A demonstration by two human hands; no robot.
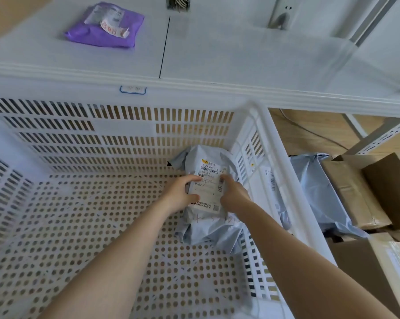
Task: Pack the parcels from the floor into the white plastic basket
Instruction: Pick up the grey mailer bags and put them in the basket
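Note:
A grey plastic-wrapped parcel [206, 224] with a white shipping label lies on the perforated bottom of the white plastic basket [284, 171], in its far right corner against the right wall. My left hand [179, 195] grips the parcel's left side, fingers curled over the label. My right hand [234, 194] holds its right side with fingers bent over the edge. Outside the basket, on the floor to the right, lie another grey parcel [318, 199] and several brown cardboard boxes [353, 192].
A white shelf [217, 65] runs across behind the basket, with a purple parcel [107, 26] lying on it. Metal shelf legs [378, 134] and a cable stand on the wooden floor at the right. The basket's bottom left of the parcel is bare.

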